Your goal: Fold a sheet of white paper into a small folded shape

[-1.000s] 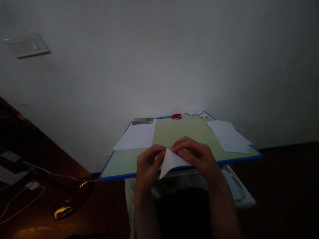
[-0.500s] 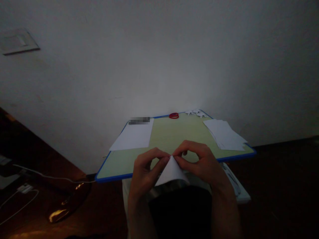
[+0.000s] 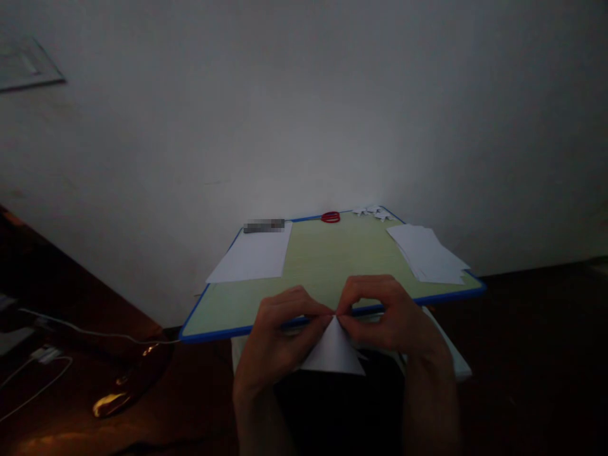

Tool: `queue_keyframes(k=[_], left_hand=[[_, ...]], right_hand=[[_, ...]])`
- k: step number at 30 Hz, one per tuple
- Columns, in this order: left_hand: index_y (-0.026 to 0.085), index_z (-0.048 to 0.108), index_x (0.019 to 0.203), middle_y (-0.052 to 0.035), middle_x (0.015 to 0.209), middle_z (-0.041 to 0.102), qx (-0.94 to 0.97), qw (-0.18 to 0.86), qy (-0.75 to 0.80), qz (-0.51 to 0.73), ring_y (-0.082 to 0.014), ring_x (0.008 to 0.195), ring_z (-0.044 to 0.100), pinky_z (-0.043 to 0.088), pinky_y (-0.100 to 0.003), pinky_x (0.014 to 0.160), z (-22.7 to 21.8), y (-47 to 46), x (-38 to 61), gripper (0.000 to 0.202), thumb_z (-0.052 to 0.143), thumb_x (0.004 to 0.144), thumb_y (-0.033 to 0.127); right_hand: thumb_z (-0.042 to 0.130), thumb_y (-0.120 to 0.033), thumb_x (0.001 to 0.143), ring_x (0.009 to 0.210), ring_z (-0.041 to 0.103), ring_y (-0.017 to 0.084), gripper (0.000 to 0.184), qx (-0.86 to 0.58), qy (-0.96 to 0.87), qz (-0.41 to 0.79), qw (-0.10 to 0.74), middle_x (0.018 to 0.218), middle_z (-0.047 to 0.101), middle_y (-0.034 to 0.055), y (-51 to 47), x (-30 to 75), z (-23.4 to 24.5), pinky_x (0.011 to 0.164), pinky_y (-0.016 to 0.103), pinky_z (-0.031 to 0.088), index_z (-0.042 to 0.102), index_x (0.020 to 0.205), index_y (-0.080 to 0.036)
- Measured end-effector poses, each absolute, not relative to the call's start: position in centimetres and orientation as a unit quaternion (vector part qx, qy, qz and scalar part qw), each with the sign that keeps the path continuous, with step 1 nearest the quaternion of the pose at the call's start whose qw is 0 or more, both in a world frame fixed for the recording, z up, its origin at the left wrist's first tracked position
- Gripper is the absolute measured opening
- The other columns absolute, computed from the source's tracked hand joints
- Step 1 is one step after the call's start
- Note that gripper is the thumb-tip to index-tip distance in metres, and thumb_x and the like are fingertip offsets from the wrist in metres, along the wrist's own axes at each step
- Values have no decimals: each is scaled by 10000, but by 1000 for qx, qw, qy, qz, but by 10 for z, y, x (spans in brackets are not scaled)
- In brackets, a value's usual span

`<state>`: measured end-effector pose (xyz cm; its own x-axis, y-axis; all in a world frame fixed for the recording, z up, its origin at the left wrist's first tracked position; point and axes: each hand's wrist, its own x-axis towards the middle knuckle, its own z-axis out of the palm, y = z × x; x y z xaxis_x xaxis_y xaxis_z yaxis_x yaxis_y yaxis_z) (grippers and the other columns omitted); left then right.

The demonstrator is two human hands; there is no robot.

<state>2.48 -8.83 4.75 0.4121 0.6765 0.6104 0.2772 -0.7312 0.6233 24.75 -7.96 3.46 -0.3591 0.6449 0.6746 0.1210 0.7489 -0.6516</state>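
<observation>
A white folded paper (image 3: 335, 352), shaped like a triangle with its point upward, hangs in front of the table's near edge. My left hand (image 3: 282, 335) pinches it close to the tip between thumb and forefinger. From the other side, my right hand (image 3: 392, 313) grips the same tip with thumb and forefinger. The fingertips of both hands almost meet there. Part of the paper's left side is behind my left hand.
On the green table (image 3: 327, 253) with a blue rim lie white sheets (image 3: 254, 256) at left, with a blurred dark object (image 3: 264, 226) on them. Red-handled scissors (image 3: 330, 217), small folded paper pieces (image 3: 375, 212) and a paper stack (image 3: 427, 252) lie back and right.
Both hands and the paper have moved slightly down and to the right, nearer my body. The view has shifted a little. Both pinches stay at the paper's tip.
</observation>
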Motion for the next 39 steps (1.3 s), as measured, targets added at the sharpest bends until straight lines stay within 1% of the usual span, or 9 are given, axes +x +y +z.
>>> queue_keyframes(k=[10,23,26,28,31,33,35,37,39], left_hand=[[189,783,833,-7,779,735,824,230,283,433,-133,736,682,500,-228,693,47,-88,26,149,761,850,43],[193,783,826,-6,770,731,812,206,306,453,-144,735,680,508,-236,701,44,-78,25,115,742,880,99],[203,808,848,-15,781,772,774,238,328,487,-163,733,705,526,-261,710,44,-77,26,86,769,924,202],[214,844,913,-37,843,818,753,265,338,499,-193,784,741,548,-290,755,42,-76,26,160,740,983,315],[220,874,1065,-89,1000,864,733,288,355,503,-260,929,786,573,-357,874,37,-74,22,441,616,1045,576],[199,862,1160,-135,1116,857,721,305,346,517,-312,1043,784,573,-398,933,34,-73,19,703,485,1015,775],[164,849,1179,-163,1115,846,712,316,340,526,-335,1048,773,575,-410,920,33,-73,18,888,381,963,887],[155,853,1056,-137,991,840,708,297,358,532,-309,940,763,573,-383,851,35,-75,19,836,455,946,882],[175,831,894,-75,855,814,703,266,390,532,-260,829,735,556,-344,792,41,-78,22,608,634,952,747]], right_hand=[[731,-51,772,656,641,92,146,-239,-798,261,489,721,718,-41,-79,248,32,655,209,472,730,751,-195],[699,-64,762,700,629,104,138,-258,-781,285,493,734,705,-48,-66,239,26,696,219,477,704,744,-200],[698,-103,821,720,628,113,115,-271,-760,274,523,746,701,-42,-62,239,28,708,230,482,703,769,-206],[702,-144,871,729,625,120,104,-283,-744,266,544,754,699,-35,-59,240,28,707,237,485,709,792,-210],[719,-211,924,734,641,131,92,-311,-712,283,562,779,711,-22,-55,240,26,701,247,504,722,833,-215],[733,-256,941,734,665,140,78,-322,-684,313,575,792,724,-14,-52,239,24,696,255,527,732,870,-222],[756,-300,941,759,700,156,73,-318,-663,337,588,827,752,1,-51,237,23,715,268,557,752,928,-228],[787,-339,930,795,728,172,123,-308,-649,347,603,875,779,17,-50,235,23,742,283,584,768,990,-233],[810,-372,920,808,737,179,161,-304,-638,351,614,889,788,24,-50,233,23,757,291,599,770,996,-235]])
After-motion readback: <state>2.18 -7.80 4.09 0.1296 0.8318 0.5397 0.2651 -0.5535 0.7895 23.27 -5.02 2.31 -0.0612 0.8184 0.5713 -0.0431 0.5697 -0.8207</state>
